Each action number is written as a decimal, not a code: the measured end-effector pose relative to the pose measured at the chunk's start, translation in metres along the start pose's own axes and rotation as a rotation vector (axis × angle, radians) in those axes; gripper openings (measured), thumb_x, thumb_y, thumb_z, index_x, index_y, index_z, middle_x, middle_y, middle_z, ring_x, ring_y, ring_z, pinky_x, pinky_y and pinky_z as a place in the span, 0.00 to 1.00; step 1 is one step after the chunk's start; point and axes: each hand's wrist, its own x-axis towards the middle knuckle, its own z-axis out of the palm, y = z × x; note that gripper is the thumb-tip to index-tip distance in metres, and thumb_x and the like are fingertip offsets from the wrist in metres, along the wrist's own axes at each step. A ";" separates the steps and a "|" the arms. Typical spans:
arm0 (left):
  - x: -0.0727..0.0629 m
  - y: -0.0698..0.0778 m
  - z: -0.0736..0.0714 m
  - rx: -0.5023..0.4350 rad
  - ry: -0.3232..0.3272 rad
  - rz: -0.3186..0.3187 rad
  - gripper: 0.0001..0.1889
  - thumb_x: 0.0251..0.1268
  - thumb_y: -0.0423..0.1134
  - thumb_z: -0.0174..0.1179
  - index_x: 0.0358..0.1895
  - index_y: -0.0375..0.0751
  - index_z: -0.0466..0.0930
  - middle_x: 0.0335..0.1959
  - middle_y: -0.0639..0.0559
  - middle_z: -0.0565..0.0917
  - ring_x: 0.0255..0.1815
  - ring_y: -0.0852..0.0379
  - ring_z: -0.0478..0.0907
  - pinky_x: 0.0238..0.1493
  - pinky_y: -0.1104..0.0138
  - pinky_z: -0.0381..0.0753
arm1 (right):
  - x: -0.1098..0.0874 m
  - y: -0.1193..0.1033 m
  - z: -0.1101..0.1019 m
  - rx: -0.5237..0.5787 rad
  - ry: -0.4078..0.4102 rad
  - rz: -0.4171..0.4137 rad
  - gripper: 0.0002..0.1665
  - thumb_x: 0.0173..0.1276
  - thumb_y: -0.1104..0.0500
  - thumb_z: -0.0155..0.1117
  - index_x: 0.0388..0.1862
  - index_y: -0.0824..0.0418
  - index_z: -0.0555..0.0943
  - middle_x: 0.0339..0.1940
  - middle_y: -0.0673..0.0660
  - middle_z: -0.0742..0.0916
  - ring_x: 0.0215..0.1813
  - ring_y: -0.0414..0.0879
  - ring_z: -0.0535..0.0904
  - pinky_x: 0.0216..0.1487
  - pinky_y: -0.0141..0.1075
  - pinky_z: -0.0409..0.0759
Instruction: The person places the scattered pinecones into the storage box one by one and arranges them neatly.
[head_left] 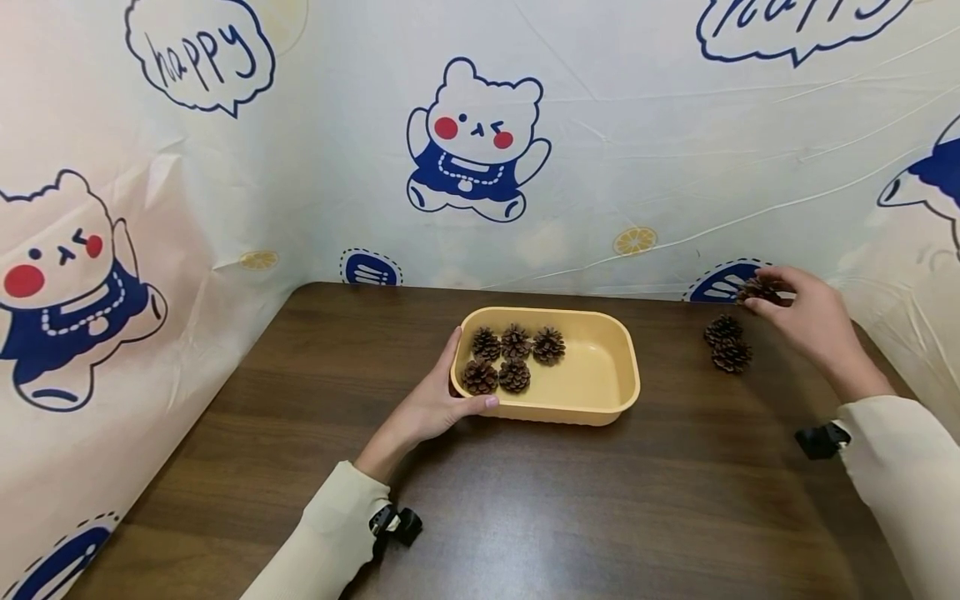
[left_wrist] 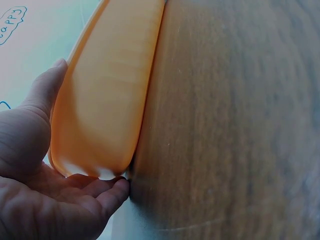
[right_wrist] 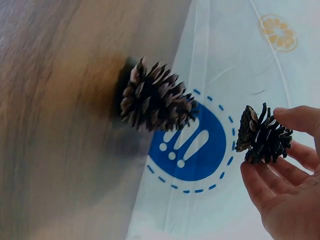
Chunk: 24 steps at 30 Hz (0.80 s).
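A yellow plastic box (head_left: 585,408) stands on the table with several brown pine cones (head_left: 515,342) grouped in its left part. At its left end my left hand (head_left: 431,407) grips it, thumb over the front rim. The left wrist view shows that hand's fingers under the end wall of the box (left_wrist: 105,95). Off to the right, my right hand (head_left: 813,325) pinches a pine cone (right_wrist: 262,135) between thumb and fingers, raised above the table. Just left of and below that hand, two more pine cones (head_left: 727,343) lie touching on the table.
The brown wooden table (head_left: 570,508) ends at the back against a pale printed cloth (head_left: 600,183). That cloth also lines the left and right sides. A small black camera (head_left: 822,440) sits on the right wrist and another (head_left: 397,525) on the left.
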 end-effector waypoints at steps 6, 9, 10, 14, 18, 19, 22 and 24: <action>0.000 0.001 0.000 -0.004 -0.002 -0.003 0.67 0.59 0.45 0.79 0.87 0.59 0.28 0.86 0.38 0.52 0.80 0.43 0.62 0.83 0.46 0.53 | 0.001 -0.012 0.001 0.023 -0.002 -0.023 0.30 0.79 0.59 0.63 0.72 0.73 0.72 0.69 0.79 0.77 0.63 0.79 0.75 0.59 0.68 0.73; 0.000 0.001 0.000 -0.005 -0.003 -0.001 0.67 0.60 0.45 0.79 0.87 0.59 0.28 0.86 0.39 0.52 0.80 0.43 0.62 0.83 0.46 0.53 | 0.001 -0.018 0.002 0.031 -0.001 -0.040 0.30 0.78 0.60 0.64 0.72 0.73 0.72 0.69 0.78 0.77 0.64 0.77 0.75 0.61 0.67 0.72; 0.000 0.001 0.000 -0.005 -0.003 0.000 0.67 0.60 0.45 0.79 0.87 0.58 0.28 0.86 0.38 0.52 0.80 0.43 0.62 0.83 0.46 0.53 | 0.000 -0.020 0.002 0.029 0.000 -0.046 0.29 0.78 0.60 0.64 0.72 0.73 0.73 0.69 0.78 0.77 0.64 0.76 0.75 0.61 0.67 0.72; -0.001 0.001 0.000 -0.002 -0.003 0.007 0.67 0.60 0.45 0.78 0.87 0.58 0.28 0.86 0.38 0.52 0.81 0.43 0.62 0.83 0.46 0.53 | 0.000 -0.028 0.004 0.033 0.005 -0.084 0.29 0.76 0.62 0.66 0.71 0.72 0.74 0.68 0.79 0.77 0.64 0.76 0.74 0.61 0.67 0.71; -0.001 0.001 0.000 -0.007 -0.004 0.007 0.67 0.60 0.45 0.78 0.87 0.59 0.28 0.87 0.39 0.51 0.81 0.43 0.61 0.83 0.46 0.52 | -0.001 -0.038 0.006 0.036 0.007 -0.114 0.28 0.73 0.64 0.68 0.69 0.72 0.75 0.68 0.78 0.77 0.64 0.75 0.73 0.61 0.67 0.70; -0.001 0.000 0.000 -0.007 -0.005 0.007 0.67 0.60 0.45 0.78 0.87 0.59 0.28 0.87 0.39 0.51 0.81 0.43 0.61 0.83 0.46 0.52 | -0.001 -0.041 0.007 0.035 0.009 -0.121 0.28 0.73 0.64 0.69 0.68 0.72 0.75 0.67 0.78 0.78 0.64 0.75 0.73 0.61 0.67 0.70; -0.001 0.000 0.000 -0.001 -0.004 0.008 0.67 0.60 0.45 0.78 0.87 0.59 0.28 0.87 0.39 0.51 0.81 0.43 0.61 0.83 0.46 0.52 | -0.001 -0.048 0.009 0.032 0.017 -0.139 0.28 0.73 0.64 0.69 0.68 0.72 0.76 0.66 0.77 0.79 0.63 0.73 0.75 0.60 0.65 0.71; -0.001 0.000 -0.001 0.005 -0.003 0.011 0.67 0.60 0.46 0.78 0.87 0.59 0.28 0.87 0.39 0.51 0.82 0.43 0.60 0.83 0.45 0.52 | -0.002 -0.054 0.011 0.032 0.022 -0.151 0.28 0.72 0.64 0.70 0.68 0.72 0.76 0.65 0.76 0.80 0.63 0.73 0.75 0.60 0.64 0.72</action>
